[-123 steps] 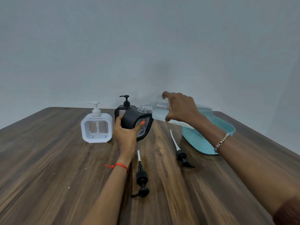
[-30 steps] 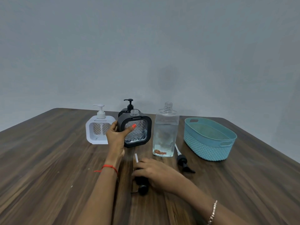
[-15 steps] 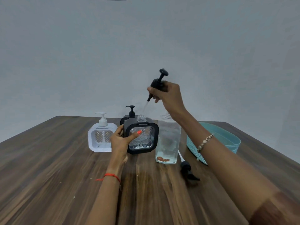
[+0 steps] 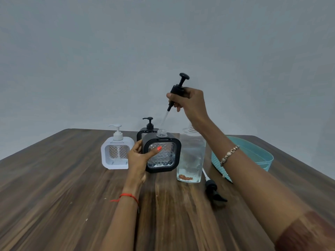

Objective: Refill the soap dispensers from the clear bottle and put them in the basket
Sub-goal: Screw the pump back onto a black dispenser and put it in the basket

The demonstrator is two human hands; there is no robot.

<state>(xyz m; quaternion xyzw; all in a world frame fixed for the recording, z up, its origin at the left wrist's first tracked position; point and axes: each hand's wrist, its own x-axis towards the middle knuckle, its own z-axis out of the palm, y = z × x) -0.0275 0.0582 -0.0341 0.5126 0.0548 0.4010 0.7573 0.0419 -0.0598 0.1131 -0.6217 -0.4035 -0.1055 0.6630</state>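
Your right forearm crosses in front of the teal basket (image 4: 261, 156), so only its far rim and a patch of its woven wall show, off to the right of the open black dispenser (image 4: 163, 154). Your wrist also covers the neck of the clear bottle (image 4: 190, 160), which stands upright just right of that dispenser; whether the two touch I cannot tell. Directly behind the open dispenser, a second black dispenser (image 4: 147, 131) shows little more than its pump and top edge. The pale dip tube (image 4: 165, 116) is blurred and its tip is hard to trace. Your right hand (image 4: 188, 100) is raised above and slightly right of the open dispenser, fingers curled round the black pump head (image 4: 178, 89), which tilts with its tube slanting down and left. Your left hand (image 4: 139, 158) grips the open dispenser's left side, thumb laid across its clear diamond-patterned window. That dispenser sits on the bench (image 4: 54, 187), its clear threaded neck uncapped. Left of it stands a white dispenser (image 4: 116, 153) with its pump on; to its right and nearer you, past the bottle, a loose black pump (image 4: 212, 187) lies flat.
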